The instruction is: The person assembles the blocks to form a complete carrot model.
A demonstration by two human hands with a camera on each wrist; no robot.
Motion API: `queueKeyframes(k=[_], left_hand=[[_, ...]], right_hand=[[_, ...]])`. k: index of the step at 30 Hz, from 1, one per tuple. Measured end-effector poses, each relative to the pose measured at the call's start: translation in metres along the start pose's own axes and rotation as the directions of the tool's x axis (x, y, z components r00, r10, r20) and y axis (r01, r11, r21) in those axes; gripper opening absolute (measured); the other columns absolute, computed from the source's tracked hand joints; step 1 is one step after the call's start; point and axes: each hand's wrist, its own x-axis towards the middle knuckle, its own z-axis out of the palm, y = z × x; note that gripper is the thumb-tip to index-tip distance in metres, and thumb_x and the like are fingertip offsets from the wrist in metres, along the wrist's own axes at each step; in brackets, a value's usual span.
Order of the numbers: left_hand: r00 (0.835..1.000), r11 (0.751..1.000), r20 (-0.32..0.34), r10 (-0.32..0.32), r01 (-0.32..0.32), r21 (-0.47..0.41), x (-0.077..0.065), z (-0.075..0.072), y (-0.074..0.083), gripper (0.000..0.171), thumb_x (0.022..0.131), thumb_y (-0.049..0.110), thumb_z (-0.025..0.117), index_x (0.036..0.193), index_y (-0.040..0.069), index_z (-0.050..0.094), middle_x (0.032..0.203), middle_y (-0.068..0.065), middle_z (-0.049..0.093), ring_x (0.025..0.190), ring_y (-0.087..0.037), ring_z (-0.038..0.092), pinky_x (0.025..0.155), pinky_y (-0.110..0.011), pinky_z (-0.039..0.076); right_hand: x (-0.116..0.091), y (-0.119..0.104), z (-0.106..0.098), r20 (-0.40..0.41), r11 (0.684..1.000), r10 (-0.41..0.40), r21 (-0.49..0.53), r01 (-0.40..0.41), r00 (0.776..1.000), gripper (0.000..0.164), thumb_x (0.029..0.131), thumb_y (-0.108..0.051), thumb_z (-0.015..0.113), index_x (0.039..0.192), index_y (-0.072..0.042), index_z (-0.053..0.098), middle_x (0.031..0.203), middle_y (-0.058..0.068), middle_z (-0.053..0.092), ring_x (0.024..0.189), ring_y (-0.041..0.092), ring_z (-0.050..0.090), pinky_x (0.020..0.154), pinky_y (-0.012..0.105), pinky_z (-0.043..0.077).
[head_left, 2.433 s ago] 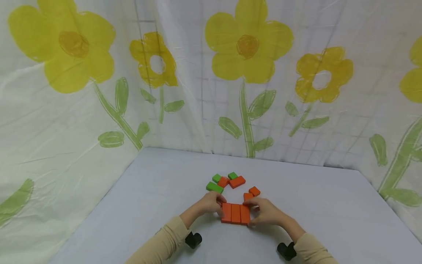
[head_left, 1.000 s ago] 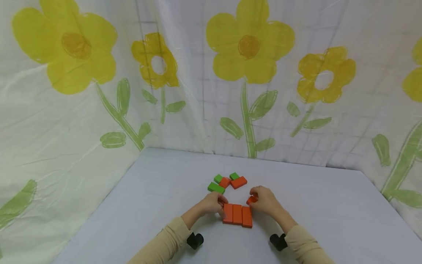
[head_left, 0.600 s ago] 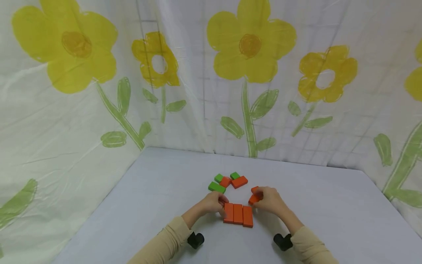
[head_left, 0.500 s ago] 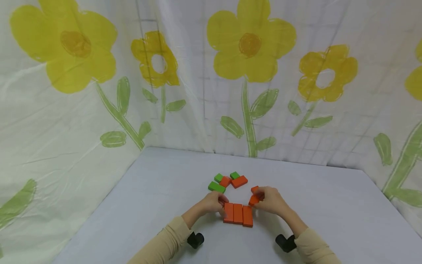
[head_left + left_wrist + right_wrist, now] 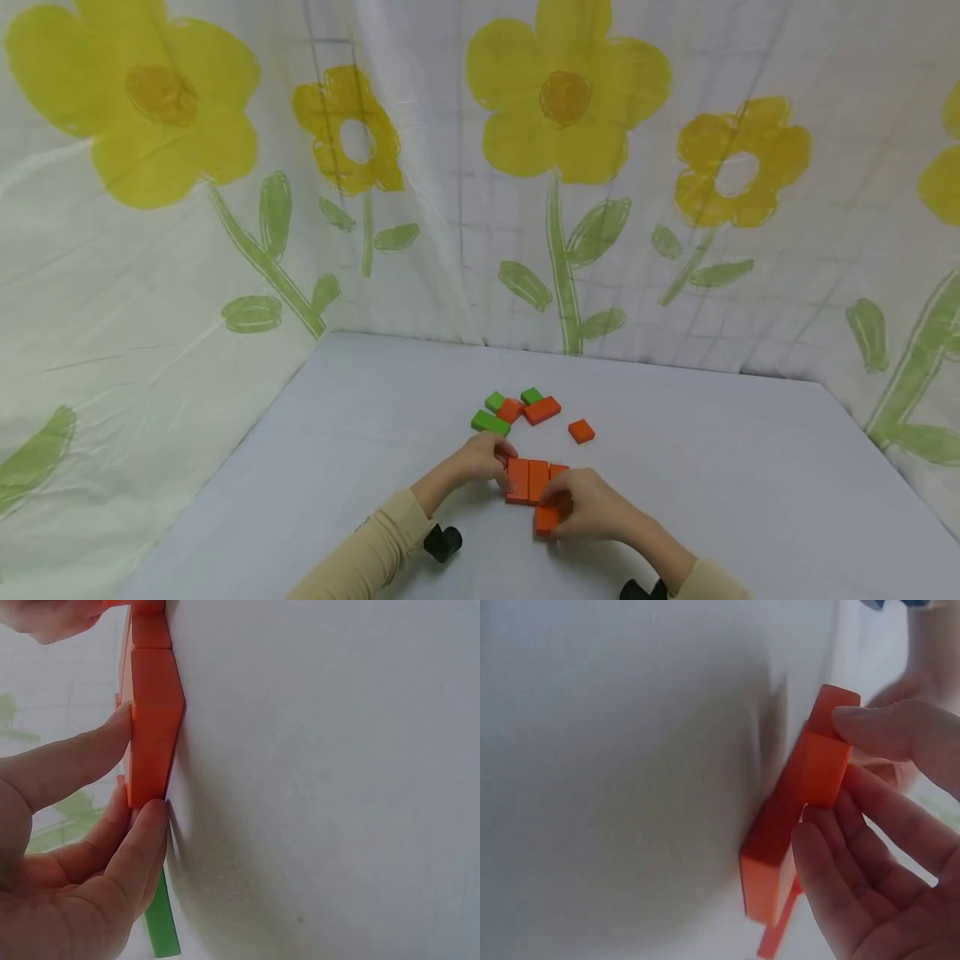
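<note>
Three orange rectangular blocks (image 5: 538, 480) lie side by side in a row on the white table. My left hand (image 5: 480, 461) grips the leftmost one, thumb at its near corner and fingers at its far end, as the left wrist view shows with the orange block (image 5: 154, 742). My right hand (image 5: 592, 504) pinches a smaller orange block (image 5: 547, 521) at the near side of the row. In the right wrist view, thumb and fingers hold this small block (image 5: 826, 769) close over the row. The right hand partly covers the rightmost block in the head view.
Behind the row lie green blocks (image 5: 491, 422), an orange block (image 5: 542, 410) and another orange piece (image 5: 510, 409) in a loose cluster. A small orange block (image 5: 581, 431) lies apart to the right. A flower-printed curtain (image 5: 435, 250) hangs behind the table.
My right hand left the row's right end, took the small orange block lying behind it, and brought it toward me to the row's near side. My left hand has stayed on the leftmost block.
</note>
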Motion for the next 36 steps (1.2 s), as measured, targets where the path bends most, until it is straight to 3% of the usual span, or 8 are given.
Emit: queueKeyframes(k=[11,21,28,31,36], left_hand=[[1.0,1.0,0.004,-0.004,0.004,-0.009,0.0,0.0,-0.002,0.035,0.07,-0.01,0.078,0.102,-0.003,0.066,0.085,-0.005,0.058,0.079,-0.018,0.05,0.075,-0.031,0.047],[1.0,1.0,0.005,0.002,-0.002,-0.026,-0.001,-0.001,0.0,0.033,0.071,-0.01,0.077,0.101,-0.004,0.065,0.084,-0.006,0.058,0.078,-0.018,0.051,0.074,-0.031,0.048],[1.0,1.0,0.003,-0.009,0.009,-0.016,-0.001,-0.001,0.001,0.033,0.07,-0.01,0.077,0.101,-0.004,0.065,0.085,-0.006,0.059,0.078,-0.018,0.051,0.074,-0.032,0.048],[1.0,1.0,0.005,-0.011,0.011,-0.011,-0.001,-0.001,0.002,0.034,0.07,-0.01,0.078,0.102,-0.003,0.065,0.085,-0.005,0.058,0.078,-0.018,0.051,0.074,-0.031,0.048],[1.0,1.0,0.002,-0.003,0.003,-0.015,-0.002,-0.001,0.003,0.035,0.069,-0.011,0.078,0.101,-0.004,0.065,0.085,-0.006,0.058,0.078,-0.018,0.05,0.073,-0.03,0.047]], right_hand=[[0.009,-0.014,0.019,-0.014,0.994,-0.003,-0.11,0.001,1.0,0.023,0.071,-0.007,0.081,0.093,-0.005,0.074,0.077,-0.012,0.057,0.07,0.004,0.047,0.064,0.023,0.044],[0.013,-0.016,0.021,-0.082,0.98,-0.043,-0.198,0.026,0.996,0.017,0.071,-0.004,0.08,0.087,-0.004,0.074,0.064,-0.012,0.049,0.06,0.003,0.042,0.055,0.021,0.039],[0.013,-0.016,0.02,-0.098,0.973,-0.058,-0.228,0.035,0.993,0.017,0.072,-0.007,0.08,0.089,-0.004,0.075,0.067,-0.011,0.051,0.064,0.003,0.043,0.058,0.021,0.04],[0.01,-0.015,0.014,-0.14,0.969,-0.026,-0.248,-0.01,0.99,0.028,0.07,-0.009,0.083,0.095,-0.003,0.073,0.079,-0.005,0.058,0.071,0.008,0.047,0.063,0.026,0.044],[0.008,-0.016,-0.001,-0.208,0.944,0.155,-0.258,-0.207,0.966,0.054,0.062,-0.009,0.09,0.11,0.001,0.067,0.098,0.009,0.062,0.085,0.022,0.055,0.078,0.045,0.052]])
